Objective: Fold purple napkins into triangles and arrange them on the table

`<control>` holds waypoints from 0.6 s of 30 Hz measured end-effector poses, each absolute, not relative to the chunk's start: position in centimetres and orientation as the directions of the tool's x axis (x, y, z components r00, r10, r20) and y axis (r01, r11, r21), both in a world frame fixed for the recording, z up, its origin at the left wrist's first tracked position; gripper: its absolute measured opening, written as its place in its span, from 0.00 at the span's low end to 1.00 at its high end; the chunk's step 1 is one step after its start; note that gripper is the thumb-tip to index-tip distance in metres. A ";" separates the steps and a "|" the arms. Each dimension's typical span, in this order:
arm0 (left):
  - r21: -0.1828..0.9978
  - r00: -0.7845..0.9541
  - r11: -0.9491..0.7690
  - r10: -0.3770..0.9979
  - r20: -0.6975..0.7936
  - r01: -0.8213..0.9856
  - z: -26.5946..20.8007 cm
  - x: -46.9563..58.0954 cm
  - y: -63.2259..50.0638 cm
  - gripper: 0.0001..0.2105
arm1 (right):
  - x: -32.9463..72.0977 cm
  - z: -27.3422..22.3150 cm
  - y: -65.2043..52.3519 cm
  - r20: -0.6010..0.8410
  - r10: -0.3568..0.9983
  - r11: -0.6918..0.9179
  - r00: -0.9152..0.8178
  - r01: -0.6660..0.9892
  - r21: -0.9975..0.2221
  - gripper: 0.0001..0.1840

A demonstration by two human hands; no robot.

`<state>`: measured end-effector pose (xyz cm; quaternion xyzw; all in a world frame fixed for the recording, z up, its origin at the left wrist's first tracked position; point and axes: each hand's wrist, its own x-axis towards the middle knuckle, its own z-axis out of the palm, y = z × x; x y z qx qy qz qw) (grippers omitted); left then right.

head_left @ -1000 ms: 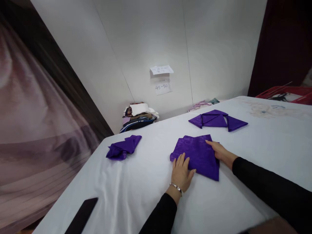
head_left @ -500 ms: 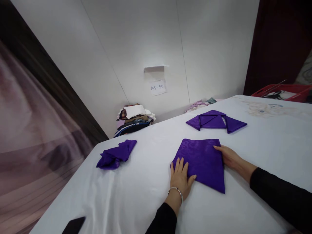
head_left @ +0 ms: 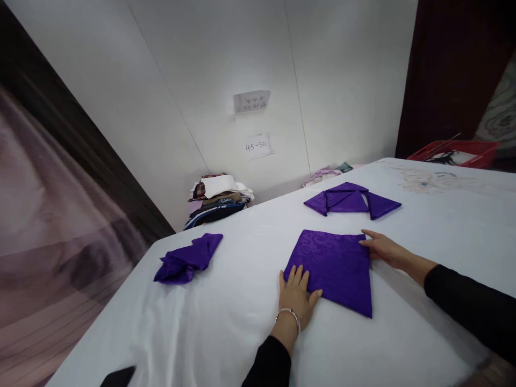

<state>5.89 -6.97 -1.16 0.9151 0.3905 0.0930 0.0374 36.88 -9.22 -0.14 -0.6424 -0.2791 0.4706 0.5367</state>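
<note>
A folded purple cloth napkin [head_left: 332, 263] with a faint swirl pattern lies flat on the white-covered table. My left hand [head_left: 296, 301], with a bracelet at the wrist, rests on its lower left edge, fingers spread and palm down. At the upper right corner is my right hand [head_left: 381, 248]. Its thumb touches the napkin's edge and the index finger stretches out above the thumb, apart from it; the other fingers are partly hidden. Behind the napkin lies a purple folded piece [head_left: 350, 200] with pointed ends. A crumpled purple cloth [head_left: 189, 260] sits to the left.
The white tablecloth [head_left: 237, 290] covers the table. Stacked clothes [head_left: 217, 199] and more fabric [head_left: 322, 174] stand beyond its far edge. A red basket [head_left: 455, 153] is at the far right. A dark flat object [head_left: 117, 377] lies at the near left edge. Curtains [head_left: 60, 242] hang left.
My right hand has shifted slightly up and outward at the napkin's right corner, its thumb now at the edge instead of on top. My left hand stays on the napkin. The camera view has shifted a little.
</note>
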 end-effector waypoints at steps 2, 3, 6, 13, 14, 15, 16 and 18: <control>0.144 0.663 -0.677 0.736 0.135 0.722 -1.1 5.9 -7.1 0.27 | 37.4 -0.2 -9.3 -0.278 0.856 -0.271 0.436 -0.080 -0.959 0.38; 0.153 0.652 -0.665 0.747 0.130 0.731 -1.1 5.9 -7.1 0.27 | 37.5 -0.3 -9.2 -0.256 0.859 -0.265 0.444 -0.042 -0.963 0.38; 0.181 0.598 -0.609 0.793 0.113 0.772 -0.7 5.8 -7.3 0.27 | 37.6 -0.6 -9.0 -0.199 0.869 -0.255 0.454 0.064 -0.965 0.38; 0.173 0.602 -0.634 0.772 0.205 0.754 0.4 5.3 -8.1 0.23 | 38.0 -0.4 -8.9 -0.119 0.880 -0.225 0.460 0.183 -0.957 0.36; 0.173 0.649 -0.689 0.723 0.238 0.704 0.5 5.5 -8.3 0.21 | 38.2 -0.3 -9.0 -0.110 0.877 -0.223 0.469 0.193 -0.956 0.36; 0.174 0.691 -0.738 0.672 0.267 0.652 0.5 5.7 -8.4 0.20 | 38.4 -0.3 -9.1 -0.104 0.872 -0.223 0.479 0.199 -0.954 0.35; 0.176 0.723 -0.776 0.629 0.287 0.606 0.5 5.9 -8.6 0.18 | 38.5 -0.2 -9.2 -0.101 0.868 -0.225 0.487 0.203 -0.953 0.34; 0.184 0.754 -0.813 0.581 0.307 0.552 0.5 6.4 -8.7 0.16 | 38.8 0.0 -9.4 -0.100 0.861 -0.235 0.499 0.216 -0.948 0.32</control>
